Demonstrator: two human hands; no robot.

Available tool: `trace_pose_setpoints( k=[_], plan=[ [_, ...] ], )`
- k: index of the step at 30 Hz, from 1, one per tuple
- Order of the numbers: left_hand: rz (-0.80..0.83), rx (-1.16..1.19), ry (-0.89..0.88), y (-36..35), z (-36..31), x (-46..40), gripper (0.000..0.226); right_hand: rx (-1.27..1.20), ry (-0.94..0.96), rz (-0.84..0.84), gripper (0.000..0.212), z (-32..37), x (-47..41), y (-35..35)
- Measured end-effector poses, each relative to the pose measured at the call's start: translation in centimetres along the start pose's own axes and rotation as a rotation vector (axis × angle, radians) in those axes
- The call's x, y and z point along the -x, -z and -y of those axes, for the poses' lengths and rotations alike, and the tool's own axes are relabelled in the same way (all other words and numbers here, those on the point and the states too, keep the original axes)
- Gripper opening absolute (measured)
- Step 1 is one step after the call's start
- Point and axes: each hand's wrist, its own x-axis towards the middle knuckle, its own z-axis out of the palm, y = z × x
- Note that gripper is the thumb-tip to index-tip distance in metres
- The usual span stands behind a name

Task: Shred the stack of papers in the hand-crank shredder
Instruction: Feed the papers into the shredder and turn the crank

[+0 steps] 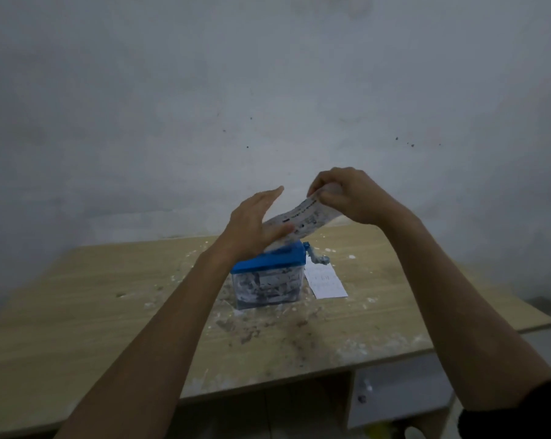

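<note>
Feed the paper (302, 217) straight down into the slot of the blue-topped shredder (267, 280) on the desk (77, 296) — edge square, no buckling. Its long axis slants from upper right down-left to the slot. The right hand (347, 194) pinches the top end; the left hand (255, 217), fingers straight and together, steadies it.

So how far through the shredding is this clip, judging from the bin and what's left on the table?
Done: the shredder bin's clear walls show it packed with strips. In hand: the right hand pinches the top of a printed sheet slanting down to the blue lid, while the left hand lies flat against it. The crank is untouched. Left: at least one white paper on the table beside the shredder.
</note>
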Motion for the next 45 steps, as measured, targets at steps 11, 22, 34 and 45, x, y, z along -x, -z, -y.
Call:
trace_pose_setpoints(
  k=[11, 22, 34, 45],
  plan=[
    [-0.17, 0.628, 0.296, 1.7, -0.2, -0.3, 0.02, -0.535, -0.307, -0.003, 0.048, 0.9, -1.5, -4.0],
    [-0.138, 0.507, 0.346, -0.6, 5.3, -2.0, 0.028, -0.756, -0.431, -0.115, 0.032, -0.5, -7.0, -8.3],
    [-0.076, 0.48, 0.39, -3.9, 9.4, -3.8, 0.041, -0.723, -0.49, -0.079, 0.021, -3.6, -9.9, -11.6],
    [-0.039, 0.364, 0.42, -6.0, 10.4, -2.5, 0.031, -0.706, -0.535, 0.0, 0.025, -5.2, -8.8, -14.1]
  ],
)
